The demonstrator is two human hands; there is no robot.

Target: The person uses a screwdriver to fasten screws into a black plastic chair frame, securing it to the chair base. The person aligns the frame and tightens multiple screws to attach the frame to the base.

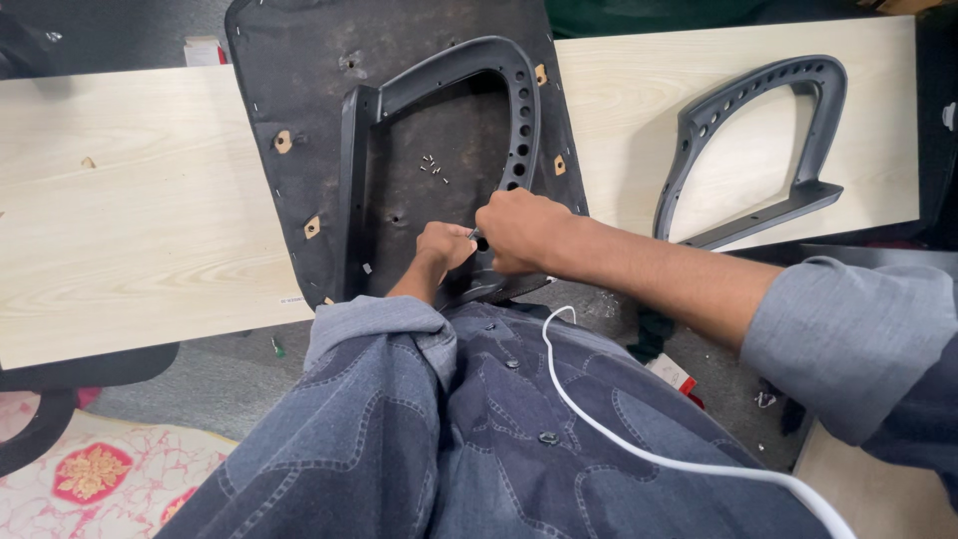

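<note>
An upturned chair seat [299, 60] with black fabric underside lies across two pale wood boards. A dark grey plastic armrest [519, 100] stands on it. My left hand [444, 246] and my right hand [519, 230] meet at the armrest's near base, both closed around a small metal piece [473, 236] between them; what it is stays too small to tell. Several loose screws [432, 168] lie on the seat inside the armrest loop.
A second grey armrest [758, 130] lies on the right board [619, 110]. The left board [130, 210] is bare. A white cable [619, 439] runs over my denim shirt. A patterned floor mat [90, 469] and a black curved part [40, 419] sit at lower left.
</note>
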